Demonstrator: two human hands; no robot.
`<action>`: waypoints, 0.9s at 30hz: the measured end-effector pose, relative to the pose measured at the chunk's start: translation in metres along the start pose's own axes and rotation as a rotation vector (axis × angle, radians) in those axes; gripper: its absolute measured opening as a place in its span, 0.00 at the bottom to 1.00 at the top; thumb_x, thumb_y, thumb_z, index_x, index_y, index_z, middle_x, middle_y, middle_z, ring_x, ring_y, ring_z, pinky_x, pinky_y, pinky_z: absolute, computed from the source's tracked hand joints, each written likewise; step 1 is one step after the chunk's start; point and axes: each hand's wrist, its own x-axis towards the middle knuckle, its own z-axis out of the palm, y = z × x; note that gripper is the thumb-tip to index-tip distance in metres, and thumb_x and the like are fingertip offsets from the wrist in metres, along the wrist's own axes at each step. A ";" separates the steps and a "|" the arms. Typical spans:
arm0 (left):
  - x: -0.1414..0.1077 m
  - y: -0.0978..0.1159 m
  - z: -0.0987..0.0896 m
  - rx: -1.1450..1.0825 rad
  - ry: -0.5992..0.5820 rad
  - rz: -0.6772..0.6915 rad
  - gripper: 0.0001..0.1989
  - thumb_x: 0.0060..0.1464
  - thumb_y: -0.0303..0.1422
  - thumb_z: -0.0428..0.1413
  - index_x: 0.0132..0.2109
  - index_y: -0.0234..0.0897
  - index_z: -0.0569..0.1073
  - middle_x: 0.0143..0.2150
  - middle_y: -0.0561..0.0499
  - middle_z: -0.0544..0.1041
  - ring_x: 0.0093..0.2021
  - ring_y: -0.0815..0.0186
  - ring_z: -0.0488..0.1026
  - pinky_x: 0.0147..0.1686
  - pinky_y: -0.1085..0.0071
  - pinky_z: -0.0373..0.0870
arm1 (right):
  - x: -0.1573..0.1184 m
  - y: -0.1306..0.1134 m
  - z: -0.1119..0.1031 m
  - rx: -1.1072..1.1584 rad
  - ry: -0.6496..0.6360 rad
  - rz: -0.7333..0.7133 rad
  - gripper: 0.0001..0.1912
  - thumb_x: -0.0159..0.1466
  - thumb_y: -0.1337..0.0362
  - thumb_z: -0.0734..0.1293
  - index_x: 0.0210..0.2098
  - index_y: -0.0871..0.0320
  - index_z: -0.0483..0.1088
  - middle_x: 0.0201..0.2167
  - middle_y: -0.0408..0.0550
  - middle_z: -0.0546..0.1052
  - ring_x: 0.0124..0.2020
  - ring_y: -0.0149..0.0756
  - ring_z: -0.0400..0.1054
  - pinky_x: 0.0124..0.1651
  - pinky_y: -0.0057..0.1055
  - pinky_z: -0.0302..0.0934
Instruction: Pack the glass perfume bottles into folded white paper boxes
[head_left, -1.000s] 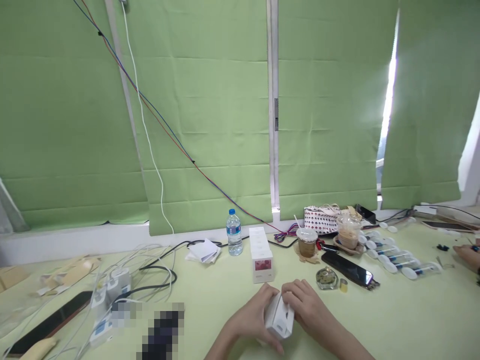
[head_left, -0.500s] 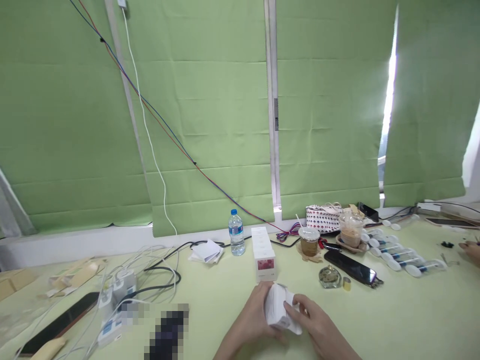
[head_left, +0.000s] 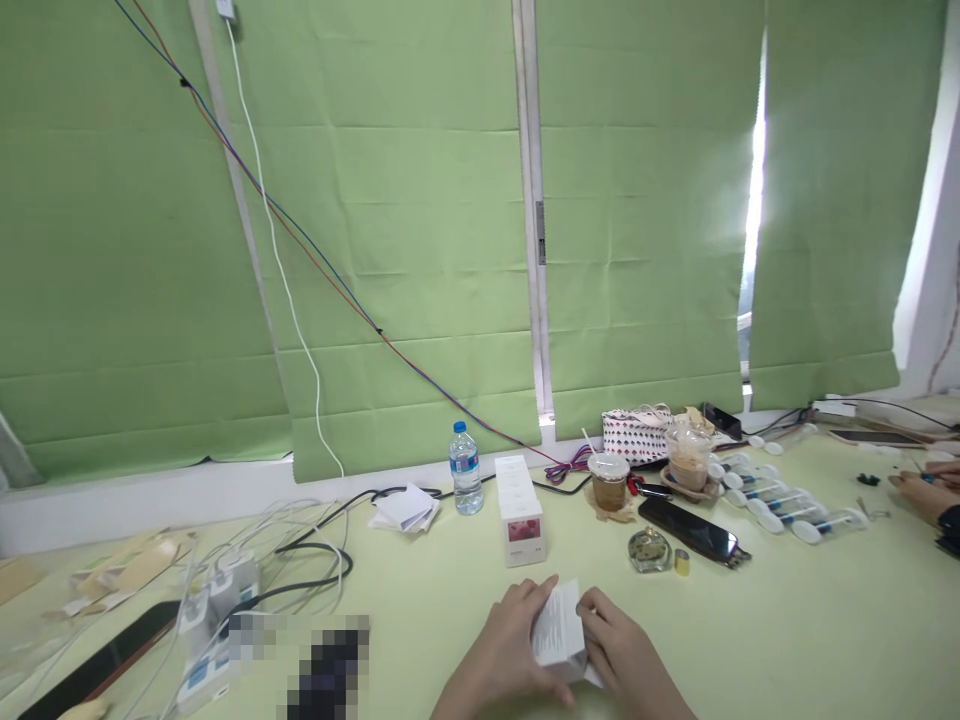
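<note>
A small white box (head_left: pixel 559 630) with fine print on its side is between my hands, just above or on the table's near edge; I cannot tell which. My left hand (head_left: pixel 514 645) wraps round its left side, thumb at the lower front. My right hand (head_left: pixel 619 650) grips the box from the right, its fingertips partly hidden behind it. A bit of white flap shows below, by the right fingers. Beyond my hands stands a row of white boxes (head_left: pixel 517 505), the front one bearing a dark red picture.
Left of the boxes stand a water bottle (head_left: pixel 466 470) and folded white papers (head_left: pixel 406 508). To the right are a drink cup (head_left: pixel 608 482), glass bottle (head_left: pixel 649 551), gold cap (head_left: pixel 681 562) and phone (head_left: pixel 690 528). A power strip (head_left: pixel 217 640) with tangled cables lies left. Another person's hand (head_left: pixel 926 490) shows far right.
The white box has turned more upright in my hands, and its loose flap now shows less. My right fingers have shifted to its right side. The camera view has swung slightly right.
</note>
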 end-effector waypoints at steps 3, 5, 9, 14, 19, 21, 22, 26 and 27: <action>0.000 0.004 0.007 0.143 -0.071 -0.027 0.61 0.24 0.50 0.68 0.67 0.41 0.53 0.54 0.41 0.67 0.53 0.44 0.62 0.54 0.51 0.58 | -0.006 0.010 0.012 0.046 -0.019 0.083 0.14 0.54 0.79 0.56 0.27 0.57 0.68 0.34 0.49 0.69 0.34 0.35 0.70 0.36 0.26 0.64; 0.001 0.007 0.012 0.225 -0.092 -0.036 0.61 0.25 0.51 0.66 0.67 0.42 0.52 0.54 0.40 0.67 0.54 0.42 0.61 0.54 0.47 0.57 | -0.009 0.014 0.012 0.118 -0.052 0.116 0.14 0.52 0.80 0.56 0.22 0.57 0.66 0.32 0.48 0.69 0.34 0.35 0.70 0.36 0.25 0.63; 0.001 0.010 0.015 0.352 -0.084 -0.046 0.60 0.26 0.52 0.65 0.67 0.44 0.52 0.56 0.38 0.66 0.55 0.38 0.59 0.54 0.42 0.52 | -0.017 0.019 -0.008 0.209 -0.137 0.192 0.11 0.56 0.73 0.59 0.26 0.57 0.72 0.30 0.45 0.69 0.32 0.35 0.68 0.34 0.26 0.60; -0.005 0.010 -0.009 0.490 -0.042 -0.067 0.53 0.26 0.51 0.65 0.62 0.44 0.60 0.54 0.40 0.69 0.53 0.42 0.61 0.53 0.45 0.52 | -0.030 0.038 -0.043 0.246 -0.198 0.373 0.10 0.55 0.68 0.63 0.33 0.56 0.75 0.31 0.45 0.72 0.34 0.37 0.69 0.39 0.28 0.59; -0.008 0.008 -0.036 0.652 0.133 -0.032 0.45 0.27 0.42 0.68 0.57 0.44 0.64 0.54 0.41 0.69 0.54 0.45 0.62 0.51 0.47 0.53 | -0.037 0.059 -0.064 0.220 -0.181 0.397 0.11 0.56 0.67 0.62 0.34 0.56 0.76 0.31 0.45 0.72 0.35 0.39 0.69 0.41 0.30 0.59; -0.007 0.007 -0.039 0.718 0.258 -0.007 0.45 0.29 0.37 0.68 0.58 0.45 0.63 0.56 0.41 0.68 0.57 0.44 0.60 0.53 0.46 0.50 | -0.034 0.056 -0.065 0.203 -0.089 0.424 0.13 0.57 0.64 0.63 0.39 0.55 0.75 0.34 0.46 0.72 0.33 0.39 0.68 0.40 0.31 0.60; -0.005 0.008 -0.038 0.733 0.323 0.011 0.44 0.30 0.36 0.68 0.58 0.46 0.63 0.57 0.41 0.68 0.58 0.44 0.59 0.54 0.46 0.49 | -0.030 0.051 -0.063 0.215 -0.038 0.426 0.13 0.58 0.61 0.63 0.41 0.55 0.74 0.35 0.47 0.72 0.33 0.38 0.68 0.39 0.31 0.61; 0.000 0.013 -0.020 0.725 0.549 0.148 0.38 0.36 0.39 0.66 0.57 0.46 0.65 0.56 0.42 0.69 0.56 0.46 0.61 0.54 0.50 0.48 | -0.005 0.006 -0.044 0.402 0.086 0.305 0.17 0.64 0.51 0.58 0.38 0.55 0.73 0.36 0.47 0.70 0.34 0.38 0.66 0.37 0.30 0.61; 0.001 0.014 -0.015 0.727 0.581 0.191 0.37 0.37 0.40 0.66 0.57 0.46 0.65 0.55 0.42 0.70 0.55 0.47 0.62 0.54 0.50 0.48 | 0.002 -0.005 -0.038 0.421 0.092 0.284 0.16 0.63 0.51 0.60 0.38 0.55 0.72 0.36 0.46 0.69 0.31 0.36 0.65 0.35 0.29 0.60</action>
